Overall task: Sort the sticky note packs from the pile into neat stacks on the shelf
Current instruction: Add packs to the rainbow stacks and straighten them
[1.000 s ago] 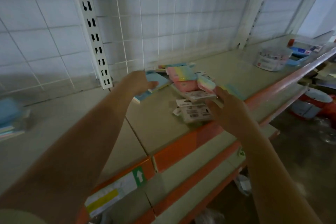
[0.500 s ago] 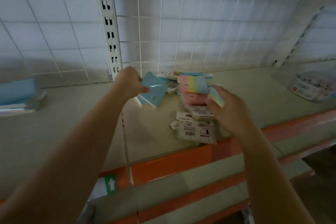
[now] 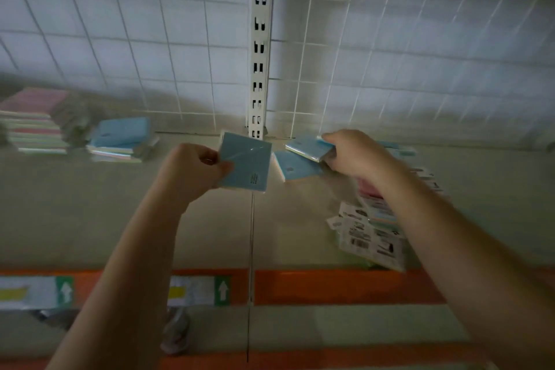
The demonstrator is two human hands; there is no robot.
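Sorting sticky note packs on a shelf point(image 3: 90, 219). The left hand point(image 3: 192, 171) pinches a blue pack point(image 3: 246, 165) by its left edge, thumb curled over the face, holding it tilted above the shelf. The right hand point(image 3: 357, 156) grips a second blue pack point(image 3: 309, 147) at its right end, lifted above a third blue pack point(image 3: 297, 167) lying flat. The unsorted pile point(image 3: 372, 234) lies at the right, partly under the right forearm. A blue stack point(image 3: 120, 140) and a taller pastel stack point(image 3: 33, 123) stand at the left, well apart from the pile. To do the step well, judged from the layout: carry each blue pack to the blue stack, square its edges with those below, and release only once it lies flat. Hard to make out: printing on the labels, the number of packs in each stack (motion blur), the fingers beneath both held packs, and the pile's rear portion
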